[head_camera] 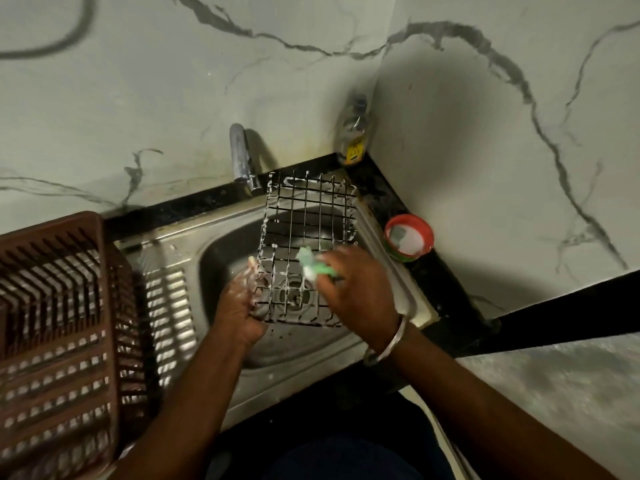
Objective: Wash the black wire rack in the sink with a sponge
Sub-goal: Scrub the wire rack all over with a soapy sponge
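Nearest the camera, the left hand (242, 303) gripped the near-left corner of the wire rack (304, 251), fingers curled around its edge and coated in suds. The right hand (356, 289), a metal bangle (388, 344) at its wrist, was closed on a green sponge (311, 265) pressed against the rack's wires; motion blur made the exact finger hold hard to read. The rack stood tilted over the sink (221, 258), soapy, its far end leaning toward the tap (242, 157). Left of the sink sat a brown dish basket (52, 306). Right of the sink stood a red-rimmed tub (408, 237), and beyond it a bottle (355, 133) in the corner.
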